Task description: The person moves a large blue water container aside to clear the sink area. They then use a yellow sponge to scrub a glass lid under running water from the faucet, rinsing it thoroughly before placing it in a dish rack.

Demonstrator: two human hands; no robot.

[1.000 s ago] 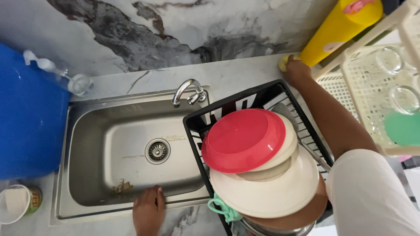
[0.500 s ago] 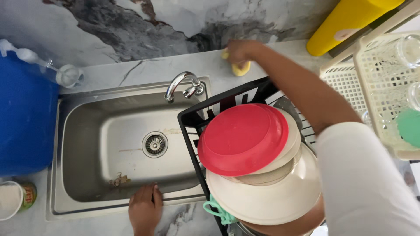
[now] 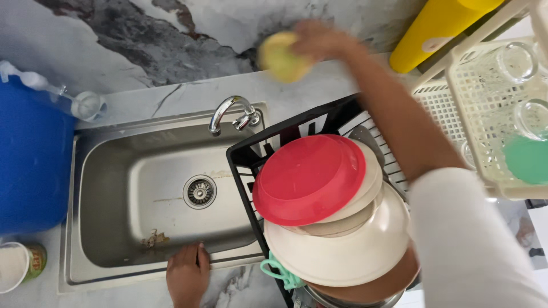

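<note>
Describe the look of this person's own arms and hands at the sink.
The right hand is bare, blurred, its forearm uncovered up to a short white sleeve. The left hand is bare too; no glove, ring or watch shows, and its arm is out of frame.

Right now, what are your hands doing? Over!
Right hand holds yellow sponge above counter behind tap. Left hand rests on sink front rim. Dish rack with stacked plates sits under right arm.
</note>
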